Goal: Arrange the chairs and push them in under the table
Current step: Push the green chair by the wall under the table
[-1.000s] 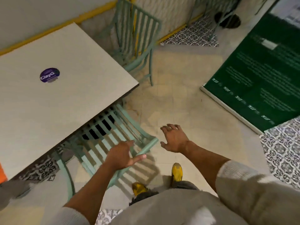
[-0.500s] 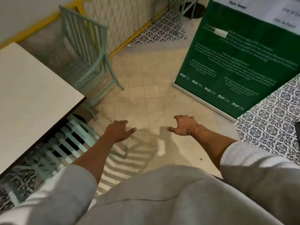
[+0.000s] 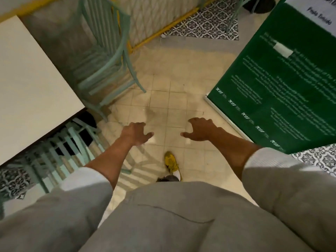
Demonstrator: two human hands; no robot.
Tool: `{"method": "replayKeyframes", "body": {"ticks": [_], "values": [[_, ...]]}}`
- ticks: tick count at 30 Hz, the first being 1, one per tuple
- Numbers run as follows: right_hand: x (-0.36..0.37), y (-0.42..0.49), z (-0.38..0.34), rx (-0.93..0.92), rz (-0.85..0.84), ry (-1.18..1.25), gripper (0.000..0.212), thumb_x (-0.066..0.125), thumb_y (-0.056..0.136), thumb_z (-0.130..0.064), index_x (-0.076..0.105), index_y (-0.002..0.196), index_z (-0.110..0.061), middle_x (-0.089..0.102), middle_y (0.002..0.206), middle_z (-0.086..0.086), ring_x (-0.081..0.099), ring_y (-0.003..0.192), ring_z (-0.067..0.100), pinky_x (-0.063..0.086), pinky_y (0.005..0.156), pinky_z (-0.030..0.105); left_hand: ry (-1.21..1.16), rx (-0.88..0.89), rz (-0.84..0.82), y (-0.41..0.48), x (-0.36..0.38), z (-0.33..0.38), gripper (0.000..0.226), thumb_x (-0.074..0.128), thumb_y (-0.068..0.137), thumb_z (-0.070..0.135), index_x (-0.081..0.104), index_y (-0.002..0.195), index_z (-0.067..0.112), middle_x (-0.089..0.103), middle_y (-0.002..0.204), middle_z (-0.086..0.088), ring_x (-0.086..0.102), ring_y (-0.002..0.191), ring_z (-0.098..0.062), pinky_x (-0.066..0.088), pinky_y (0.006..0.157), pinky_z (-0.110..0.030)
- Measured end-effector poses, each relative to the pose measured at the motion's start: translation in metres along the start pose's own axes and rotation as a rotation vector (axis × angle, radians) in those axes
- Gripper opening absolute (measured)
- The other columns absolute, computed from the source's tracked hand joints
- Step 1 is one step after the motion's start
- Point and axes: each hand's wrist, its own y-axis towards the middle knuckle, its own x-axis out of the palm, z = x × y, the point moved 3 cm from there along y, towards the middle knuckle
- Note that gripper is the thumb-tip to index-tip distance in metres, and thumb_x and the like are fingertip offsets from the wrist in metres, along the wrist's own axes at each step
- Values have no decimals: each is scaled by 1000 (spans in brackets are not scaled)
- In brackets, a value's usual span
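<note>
The pale rectangular table [image 3: 31,84] ran along the left, with one slatted mint-green chair [image 3: 60,150] tucked under its near edge. That chair looked done; the next move likely called for stepping to the second mint-green chair [image 3: 107,57], standing out past the table corner. The left hand [image 3: 135,132] and right hand [image 3: 201,129] hung empty, fingers loosely spread, well apart from it.

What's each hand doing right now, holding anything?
Left hand: open, fingers spread, holding nothing, above the beige tiled floor.
Right hand: open, fingers curled loosely, holding nothing.
</note>
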Motion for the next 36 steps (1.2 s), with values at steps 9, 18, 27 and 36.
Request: {"method": "replayKeyframes", "body": {"ticks": [9,18,27,36], "values": [[-145,115,32,-77,46,-91,107,47,91,-89,30,169,-17,39,172,11,45,152,37,36,123,56,-111,-119,27,101,-82,11,75,50,100,67,45,157,19,57,152,-11,50,139,-33,43,111,-46],[-246,280,34,-253,-47,-182,90,52,102,-72,32,168,-15,36,173,11,40,156,36,34,126,54,-237,-285,47,196,-149,3,76,47,103,67,39,162,19,50,160,-9,45,146,-33,38,115,-46],[-393,423,-25,-572,-19,-373,79,62,103,-59,42,163,-11,48,163,18,48,149,38,42,120,50,-613,-658,102,248,-204,8,75,50,102,67,41,161,21,52,159,-9,48,144,-33,41,114,-46],[-474,512,-152,-855,209,-541,55,63,99,-34,57,143,-1,62,137,26,59,126,47,50,103,53,-810,-894,189,286,-230,-38,75,50,101,67,44,159,19,55,156,-8,51,141,-33,44,113,-48]]}}
